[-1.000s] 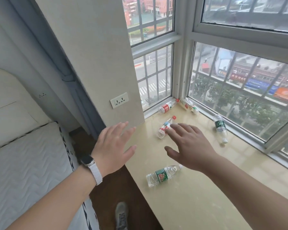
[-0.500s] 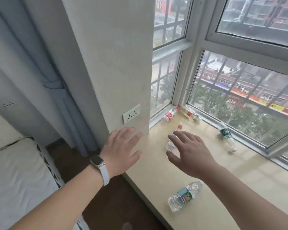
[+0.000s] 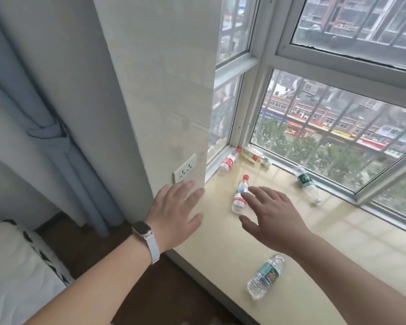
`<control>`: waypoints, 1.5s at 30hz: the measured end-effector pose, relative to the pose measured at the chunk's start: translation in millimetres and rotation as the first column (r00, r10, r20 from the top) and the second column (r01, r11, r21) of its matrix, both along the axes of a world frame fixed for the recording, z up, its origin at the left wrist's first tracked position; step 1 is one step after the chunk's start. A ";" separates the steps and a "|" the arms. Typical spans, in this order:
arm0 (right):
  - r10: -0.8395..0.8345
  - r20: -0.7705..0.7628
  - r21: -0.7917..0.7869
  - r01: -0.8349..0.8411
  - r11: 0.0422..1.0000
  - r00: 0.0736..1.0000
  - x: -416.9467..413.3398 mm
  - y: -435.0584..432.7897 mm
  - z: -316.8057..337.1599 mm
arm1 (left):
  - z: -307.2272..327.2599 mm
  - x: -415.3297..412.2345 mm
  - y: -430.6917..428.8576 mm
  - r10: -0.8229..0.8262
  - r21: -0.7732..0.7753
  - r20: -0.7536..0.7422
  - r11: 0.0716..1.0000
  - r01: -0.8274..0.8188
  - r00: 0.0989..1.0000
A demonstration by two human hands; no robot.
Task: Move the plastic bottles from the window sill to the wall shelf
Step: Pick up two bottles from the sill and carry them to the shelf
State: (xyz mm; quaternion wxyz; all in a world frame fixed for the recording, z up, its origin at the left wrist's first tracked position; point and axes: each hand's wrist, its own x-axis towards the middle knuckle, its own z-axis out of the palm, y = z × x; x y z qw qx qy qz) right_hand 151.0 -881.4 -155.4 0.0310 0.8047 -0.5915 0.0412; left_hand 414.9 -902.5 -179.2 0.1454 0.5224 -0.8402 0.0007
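Several plastic bottles lie on their sides on the beige window sill (image 3: 338, 242). A red-capped bottle (image 3: 240, 194) lies in the middle, just left of my right hand (image 3: 271, 214), whose spread fingers hover by it and hold nothing. My left hand (image 3: 177, 214), with a watch on the wrist, is open above the sill's left edge. A green-label bottle (image 3: 265, 276) lies near the front edge below my right forearm. Another green-label bottle (image 3: 306, 182) lies by the window frame. A red-label bottle (image 3: 230, 160) and one more bottle (image 3: 256, 158) lie in the far corner. No wall shelf is in view.
A wall column with a white socket plate (image 3: 184, 168) stands left of the sill. A blue curtain (image 3: 56, 141) hangs further left. A white mattress (image 3: 14, 277) fills the bottom left, with dark wooden floor (image 3: 99, 249) between it and the sill. A window frame (image 3: 361, 198) borders the sill.
The view has moved closer to the sill and turned upward. Both hands have advanced toward the window, the right one drawing up beside the red-capped bottle. No bottle has moved.
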 end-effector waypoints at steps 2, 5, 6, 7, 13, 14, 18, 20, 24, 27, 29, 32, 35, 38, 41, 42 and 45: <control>-0.031 0.003 -0.005 0.031 1.000 1.000 -4.4 0.5 -5.5 | -2.5 -4.8 -6.5 -0.021 0.014 0.017 1.000 0.021 1.000; -0.081 0.010 0.012 0.081 0.997 0.997 -13.9 -2.0 -15.5 | -4.2 -16.9 -16.8 -0.037 0.039 0.036 0.999 0.036 0.999; -0.103 0.012 0.020 0.103 0.994 0.995 -17.1 -2.5 -18.5 | -4.6 -21.6 -19.4 -0.042 0.053 0.042 0.998 0.040 0.998; -0.124 0.014 0.027 0.124 0.992 0.992 -20.3 -3.3 -21.0 | -4.9 -26.6 -22.2 -0.048 0.066 0.051 0.997 0.045 0.998; -0.189 0.065 0.061 0.185 0.981 0.980 -52.3 -9.0 -33.5 | -9.1 -64.1 -42.8 -0.138 0.125 0.101 0.984 0.126 0.985; -0.206 0.071 0.067 0.201 0.977 0.976 -59.2 -10.3 -34.1 | -9.6 -71.6 -45.3 -0.151 0.122 0.109 0.983 0.138 0.982; -0.247 0.095 0.106 0.237 0.966 0.964 -84.4 -14.1 -35.2 | -6.9 -100.1 -54.8 -0.193 0.114 0.119 0.977 0.180 0.974; -0.262 0.113 0.110 0.250 0.962 0.959 -92.9 -15.2 -37.5 | -4.6 -112.0 -60.6 -0.206 0.107 0.136 0.976 0.192 0.969; -0.287 0.152 0.120 0.270 0.955 0.946 -104.1 -17.3 -47.1 | -7.5 -128.8 -74.3 -0.236 0.108 0.185 0.970 0.219 0.954; -0.291 0.167 0.120 0.273 0.954 0.942 -108.4 -15.4 -54.9 | -11.1 -136.8 -86.6 -0.274 0.118 0.256 0.961 0.252 0.927; -0.316 0.161 0.108 0.302 0.947 0.935 -110.2 -13.0 -60.3 | -13.6 -142.0 -93.5 -0.288 0.141 0.257 0.955 0.259 0.922; -0.368 0.149 0.154 0.346 0.925 0.918 -111.3 -14.8 -66.2 | -23.5 -146.3 -107.0 -0.328 0.175 0.244 0.941 0.291 0.913; -0.419 0.132 0.218 0.386 0.896 0.898 -107.6 -21.3 -73.1 | -35.3 -148.1 -123.3 -0.401 0.243 0.228 0.906 0.347 0.887; -0.481 0.112 0.242 0.446 0.862 0.869 -96.0 -23.9 -84.6 | -47.3 -148.3 -136.3 -0.435 0.275 0.189 0.884 0.378 0.880; -0.543 0.082 0.300 0.499 0.813 0.836 -83.9 -25.5 -98.2 | -61.6 -147.6 -149.7 -0.474 0.279 0.144 0.861 0.424 0.868; -0.567 0.077 0.312 0.520 0.795 0.820 -80.0 -25.4 -102.1 | -67.3 -147.8 -154.4 -0.486 0.285 0.128 0.853 0.437 0.864; -0.634 0.046 0.346 0.583 0.735 0.772 -70.7 -24.1 -118.4 | -88.8 -150.8 -166.1 -0.520 0.349 0.110 0.818 0.457 0.847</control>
